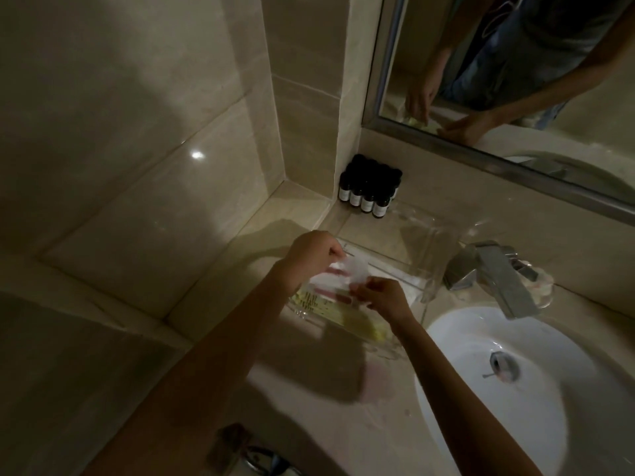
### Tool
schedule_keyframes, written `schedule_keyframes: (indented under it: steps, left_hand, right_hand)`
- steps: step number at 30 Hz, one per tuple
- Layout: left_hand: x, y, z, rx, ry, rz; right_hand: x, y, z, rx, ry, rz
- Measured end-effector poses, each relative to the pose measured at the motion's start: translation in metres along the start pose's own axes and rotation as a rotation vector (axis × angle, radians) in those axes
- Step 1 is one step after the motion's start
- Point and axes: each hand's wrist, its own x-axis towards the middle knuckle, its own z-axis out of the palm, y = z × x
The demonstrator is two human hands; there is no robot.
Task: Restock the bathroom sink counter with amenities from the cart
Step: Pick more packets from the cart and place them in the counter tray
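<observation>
A clear acrylic tray (405, 249) lies on the beige counter left of the sink, with pale yellow packets (347, 319) in its near part. Over the tray, my left hand (309, 257) and my right hand (383, 298) both pinch a small clear plastic amenity packet (343, 274) with pinkish marks. The left hand has its upper edge, the right its lower right end. Several small dark bottles (369, 190) with white labels stand in a cluster at the back corner of the counter.
The white sink basin (481, 341) with its drain lies at the right, under a chrome faucet (498, 276). Above the counter hangs a mirror (515, 63) that reflects a person. Tiled walls close off the left side. A chrome fixture (247, 451) shows at the bottom edge.
</observation>
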Motion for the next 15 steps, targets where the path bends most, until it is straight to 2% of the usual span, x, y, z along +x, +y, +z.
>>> schedule_keyframes:
  steps: [3,6,10,15]
  left_hand:
    - [0.006,0.001,0.016,-0.045,0.015,-0.037]
    - [0.01,-0.002,0.027,-0.029,-0.061,-0.067]
    - [0.007,-0.01,0.031,0.095,-0.04,-0.026]
    - [0.004,-0.024,0.036,0.073,-0.022,0.014]
  right_hand:
    - [-0.004,0.011,0.011,0.052,0.024,0.12]
    - [-0.003,0.014,0.016,-0.026,-0.021,0.186]
    - [0.002,0.012,0.016,-0.06,0.015,0.179]
    - [0.011,0.017,0.022,-0.211,0.035,0.19]
